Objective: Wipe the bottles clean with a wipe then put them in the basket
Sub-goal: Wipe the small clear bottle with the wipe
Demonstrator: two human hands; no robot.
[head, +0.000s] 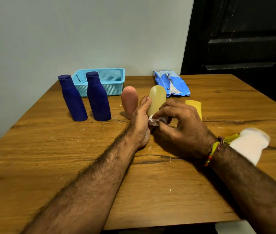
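Observation:
A pale yellow bottle (157,97) stands at the middle of the wooden table (49,149). My left hand (140,119) rests flat against its left side, fingers straight. My right hand (177,122) pinches a crumpled white wipe (155,120) against the bottle's lower part. A pink bottle (129,100) stands just left of my left hand. Two dark blue bottles (73,98) (98,97) stand further left. A yellow bottle (195,106) is half hidden behind my right hand. The light blue basket (112,78) sits at the back with nothing visible inside.
A blue wipes pack (172,83) lies at the back right of the table. A blurred white bottle (250,144) stands beside my right wrist. A grey wall runs behind the table, with a black door (243,39) at the right. The table's front edge is near my elbows.

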